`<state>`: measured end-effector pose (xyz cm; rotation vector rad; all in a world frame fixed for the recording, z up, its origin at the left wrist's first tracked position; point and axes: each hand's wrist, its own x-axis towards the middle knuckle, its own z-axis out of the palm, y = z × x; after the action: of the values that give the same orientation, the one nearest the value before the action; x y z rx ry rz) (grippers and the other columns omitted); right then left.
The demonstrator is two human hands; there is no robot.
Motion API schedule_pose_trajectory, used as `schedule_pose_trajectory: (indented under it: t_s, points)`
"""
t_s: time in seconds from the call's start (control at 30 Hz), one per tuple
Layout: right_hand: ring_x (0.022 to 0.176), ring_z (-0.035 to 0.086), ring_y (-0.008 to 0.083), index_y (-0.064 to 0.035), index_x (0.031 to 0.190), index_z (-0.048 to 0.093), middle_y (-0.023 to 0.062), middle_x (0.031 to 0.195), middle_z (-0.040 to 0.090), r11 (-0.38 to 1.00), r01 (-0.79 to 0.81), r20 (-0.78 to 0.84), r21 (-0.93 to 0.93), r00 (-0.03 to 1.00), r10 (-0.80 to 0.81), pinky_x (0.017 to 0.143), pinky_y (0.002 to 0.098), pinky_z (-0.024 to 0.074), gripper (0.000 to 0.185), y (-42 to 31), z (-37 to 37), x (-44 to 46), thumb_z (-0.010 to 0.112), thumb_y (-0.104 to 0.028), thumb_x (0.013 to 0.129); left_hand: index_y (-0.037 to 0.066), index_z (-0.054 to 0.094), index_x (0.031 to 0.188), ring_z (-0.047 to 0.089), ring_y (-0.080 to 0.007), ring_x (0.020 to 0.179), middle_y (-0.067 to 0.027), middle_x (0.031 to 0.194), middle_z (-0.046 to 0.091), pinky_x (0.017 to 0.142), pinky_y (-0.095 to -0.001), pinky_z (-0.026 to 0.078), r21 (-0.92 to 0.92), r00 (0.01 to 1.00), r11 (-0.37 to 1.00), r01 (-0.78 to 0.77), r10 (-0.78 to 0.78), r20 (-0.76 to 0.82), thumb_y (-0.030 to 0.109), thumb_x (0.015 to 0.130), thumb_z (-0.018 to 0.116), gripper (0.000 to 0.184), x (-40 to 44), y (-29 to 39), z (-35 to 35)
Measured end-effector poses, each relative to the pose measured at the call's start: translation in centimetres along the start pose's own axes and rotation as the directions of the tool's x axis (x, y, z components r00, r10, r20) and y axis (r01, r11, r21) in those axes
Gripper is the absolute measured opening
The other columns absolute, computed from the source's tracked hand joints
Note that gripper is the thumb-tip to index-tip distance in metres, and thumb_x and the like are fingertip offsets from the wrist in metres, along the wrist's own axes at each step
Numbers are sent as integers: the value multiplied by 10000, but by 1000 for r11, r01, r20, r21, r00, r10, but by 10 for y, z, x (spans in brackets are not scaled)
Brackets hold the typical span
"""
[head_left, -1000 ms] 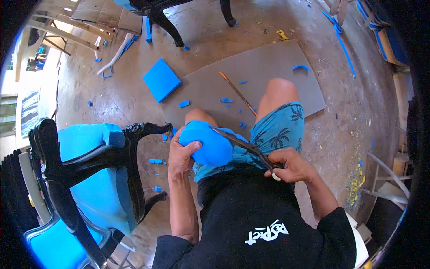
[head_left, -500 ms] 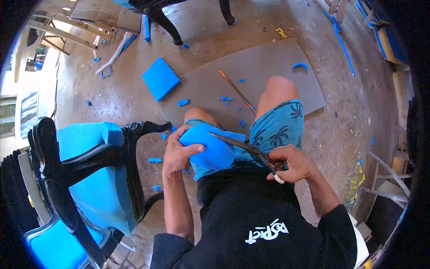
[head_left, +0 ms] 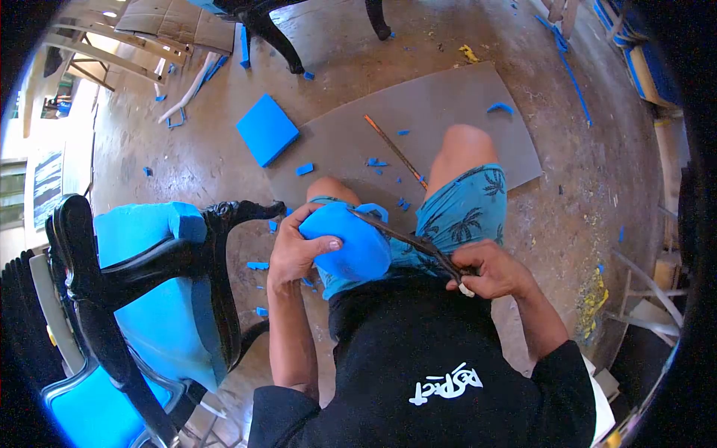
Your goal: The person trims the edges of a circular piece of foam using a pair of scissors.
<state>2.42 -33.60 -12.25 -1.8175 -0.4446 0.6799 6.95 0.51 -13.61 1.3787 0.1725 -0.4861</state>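
A black chair (head_left: 134, 278) stands left of the left hand (head_left: 293, 252). That hand holds a blue foam piece (head_left: 347, 248) tight, thumb on top; the foam sits just to the hand's right. Long dark scissors (head_left: 407, 237) slant from the foam's edge back to the right hand (head_left: 491, 272), which grips their handles. The left hand is nearer the foam.

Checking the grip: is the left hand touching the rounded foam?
Touching: the head view shows the left hand with its thumb lying on the rounded foam.
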Motion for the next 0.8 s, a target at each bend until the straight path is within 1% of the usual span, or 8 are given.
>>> schedule_pose_trajectory:
  t_s: [0.07, 0.13, 0.23, 0.37, 0.5, 0.57, 0.7, 0.8]
  points:
    - [550, 508, 255, 9, 649, 492, 117, 606, 485, 1000, -5, 20, -13, 1000, 5, 532, 369, 390, 278, -2, -3, 0, 742, -113, 635, 10, 637, 1084, 636, -147, 873, -52, 950, 676, 822, -304, 512, 27, 1000, 1000, 3, -3, 6, 49, 622, 850, 510, -1, 4, 0]
    - [552, 485, 309, -4, 651, 447, 138, 607, 462, 997, -5, 76, -79, 997, 11, 513, 399, 365, 369, -8, -8, 0, 765, -190, 664, 7, 638, 1074, 632, -131, 873, -48, 946, 675, 816, -292, 510, 41, 999, 999, 9, -11, 41, 56, 622, 855, 503, -1, 7, 0]
    - [539, 461, 290, -9, 650, 437, 131, 600, 448, 997, 18, 36, -77, 999, -15, 506, 383, 352, 410, -9, -6, 3, 784, -228, 646, 7, 639, 1065, 627, -114, 873, -44, 940, 675, 810, -285, 509, 111, 998, 993, 30, -36, 52, 59, 629, 858, 491, -3, 15, -1]
    - [537, 451, 288, -13, 655, 439, 128, 599, 446, 994, 66, 59, -90, 996, -61, 506, 386, 349, 410, -6, -5, 6, 787, -229, 646, 7, 645, 1054, 622, -107, 877, -40, 938, 675, 809, -282, 507, 147, 995, 989, 35, -48, 87, 61, 631, 863, 478, -2, 21, -3]
    - [542, 463, 295, -21, 649, 444, 123, 603, 455, 998, 27, 69, -49, 997, -24, 508, 392, 347, 407, -10, -3, 10, 787, -240, 652, 2, 656, 1040, 618, -110, 877, -33, 943, 678, 804, -275, 501, 208, 993, 978, 2, -26, 116, 72, 623, 877, 478, -3, 25, 0]
    - [546, 469, 300, -24, 648, 448, 121, 604, 457, 999, 17, 69, -46, 998, -14, 510, 393, 347, 408, -9, -3, 9, 789, -248, 653, 1, 660, 1042, 615, -110, 875, -34, 938, 679, 799, -274, 498, 306, 989, 952, -16, -30, 144, 75, 625, 877, 475, -4, 29, 5]
    - [556, 478, 306, -22, 657, 464, 126, 608, 464, 998, 1, 68, -62, 998, 4, 519, 394, 352, 431, -8, -4, 10, 801, -290, 648, -1, 663, 1041, 612, -108, 877, -35, 928, 679, 803, -272, 495, 331, 984, 944, 1, -60, 169, 77, 628, 875, 471, -1, 28, 9]
    - [572, 492, 314, -23, 665, 476, 134, 621, 477, 997, 3, 58, -81, 998, 2, 530, 400, 359, 437, -7, -4, 7, 799, -317, 654, 2, 663, 1028, 612, -103, 856, -31, 914, 679, 791, -273, 499, 309, 989, 951, 18, -63, 135, 78, 629, 873, 458, -1, 29, 9]
